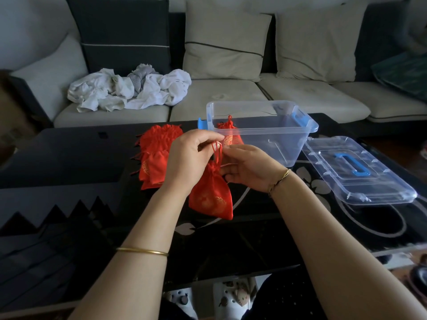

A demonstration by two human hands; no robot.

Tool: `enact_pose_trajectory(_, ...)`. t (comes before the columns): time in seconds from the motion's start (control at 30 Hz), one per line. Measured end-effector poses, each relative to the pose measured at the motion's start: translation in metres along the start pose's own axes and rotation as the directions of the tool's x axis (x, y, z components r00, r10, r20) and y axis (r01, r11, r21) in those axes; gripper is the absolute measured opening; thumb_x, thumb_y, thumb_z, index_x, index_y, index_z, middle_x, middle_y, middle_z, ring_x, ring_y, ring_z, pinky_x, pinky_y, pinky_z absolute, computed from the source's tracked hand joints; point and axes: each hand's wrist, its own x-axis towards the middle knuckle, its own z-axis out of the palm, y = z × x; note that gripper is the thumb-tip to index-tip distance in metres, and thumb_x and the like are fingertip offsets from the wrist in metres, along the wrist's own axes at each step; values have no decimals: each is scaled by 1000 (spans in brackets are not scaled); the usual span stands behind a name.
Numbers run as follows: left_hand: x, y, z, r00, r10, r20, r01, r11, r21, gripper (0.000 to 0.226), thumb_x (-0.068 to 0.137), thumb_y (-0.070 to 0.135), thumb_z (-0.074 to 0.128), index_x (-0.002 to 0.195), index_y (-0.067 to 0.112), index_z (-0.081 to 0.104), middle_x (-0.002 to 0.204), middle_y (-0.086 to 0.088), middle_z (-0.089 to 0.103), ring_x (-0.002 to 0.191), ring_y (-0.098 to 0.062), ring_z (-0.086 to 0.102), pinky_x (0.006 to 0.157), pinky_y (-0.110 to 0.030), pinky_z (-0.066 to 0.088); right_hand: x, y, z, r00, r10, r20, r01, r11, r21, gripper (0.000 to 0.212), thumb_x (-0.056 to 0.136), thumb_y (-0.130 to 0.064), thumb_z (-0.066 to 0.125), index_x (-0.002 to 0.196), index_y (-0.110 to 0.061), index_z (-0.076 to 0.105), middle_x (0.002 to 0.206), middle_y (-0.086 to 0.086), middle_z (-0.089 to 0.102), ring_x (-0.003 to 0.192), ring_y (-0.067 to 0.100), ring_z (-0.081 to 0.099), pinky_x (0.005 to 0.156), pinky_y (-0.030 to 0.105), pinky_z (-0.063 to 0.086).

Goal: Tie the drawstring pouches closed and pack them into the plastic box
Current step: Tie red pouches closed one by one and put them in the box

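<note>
Seen from the person's own head, two bare hands meet above a dark, glossy worktop (pixel 69 158). The left hand (pixel 184 158) and the right hand (pixel 247 169) each have their grip clamped on the red drawstring (pixel 217 151) of a red pouch (pixel 211 199). The left pinches the cord between thumb and fingertip. The right pinches it just beside, with its lower fingers touching the pouch's gathered neck. A small loop of cord shows between the two grips. The pouch hangs directly below the grip, tilted, its gold-patterned body toward the worktop; whether its bottom edge rests on the surface is unclear.

Just left of the grip, partly hidden behind the left hand, a pile of red pouches (pixel 157 146) lies on the worktop. Just beyond the grip and to its right stands the clear plastic box (pixel 277 139) with blue latches, open at the top. A second pouch (pixel 228 132) sits inside it, against the end wall nearest the grip. Farther right of the grip, beside the box, a clear lid (pixel 369 188) with a blue handle lies flat. The left forearm wears a thin gold bangle (pixel 142 251). Well beyond the grip, a pale sofa (pixel 208 93) holds cushions and a crumpled heap of white cloth (pixel 129 88).
</note>
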Motion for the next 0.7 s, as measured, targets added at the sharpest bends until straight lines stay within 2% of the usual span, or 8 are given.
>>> enact_pose_trajectory(0.1,1,0,-4,990,-130,46,135,982,-131,18,83,1,66,96,11,73,84,6,69,70,8,64,70,-7,47,0,-1,-3,994,-39,-103,30,996,-84,27,98,-27,43,100,-4,57,78,7,64,63,15,61,64,26,44)
enact_pose_trajectory(0.2,0,-1,-8,938,-307,157,334,923,-189,16,86,7,63,93,17,73,88,3,70,76,2,66,70,-14,51,-1,0,-6,978,-96,-186,84,994,-73,31,99,-28,41,85,-6,58,74,6,60,61,16,55,63,27,42)
enact_pose_trajectory(0.3,-2,-4,-9,871,-448,202,483,857,-179,13,91,16,58,91,17,72,94,3,71,87,-8,65,74,-25,50,-1,0,-6,970,-108,-219,125,990,65,29,98,-27,42,80,-8,56,71,3,57,61,14,51,60,27,40)
enact_pose_trajectory(0.4,-2,-6,-6,868,-468,164,475,880,-2,23,94,20,52,81,10,68,88,-3,70,78,-14,62,74,-34,49,2,4,-5,961,-153,-228,209,947,246,39,98,-28,43,69,-9,60,68,3,59,61,14,52,59,26,41)
enact_pose_trajectory(0.47,-1,-7,-2,845,-515,147,512,857,62,29,94,21,48,69,12,61,85,-7,69,76,-18,59,76,-38,47,7,7,-4,972,-157,-172,210,910,358,39,98,-32,40,77,-8,61,74,3,65,61,12,57,57,22,44)
enact_pose_trajectory(0.53,1,-8,2,797,-593,112,600,800,-32,31,91,16,44,60,13,51,79,-7,68,76,-21,57,75,-41,47,11,10,-5,983,-124,-135,172,883,437,31,98,-35,37,85,-11,52,75,3,68,60,11,61,55,20,47)
enact_pose_trajectory(0.6,4,-6,3,758,-646,92,646,722,-248,31,88,10,41,57,13,45,78,-4,68,79,-20,59,72,-38,45,14,15,-8,984,-74,-163,139,889,437,33,98,-34,37,74,-14,47,63,2,61,52,11,57,52,21,47)
enact_pose_trajectory(0.7,5,-3,2,780,-612,135,568,600,-563,35,90,8,38,56,16,36,73,1,69,80,-14,64,64,-26,39,16,21,-12,966,-38,-257,119,944,307,37,98,-31,42,64,-15,42,54,0,46,44,10,44,45,20,39)
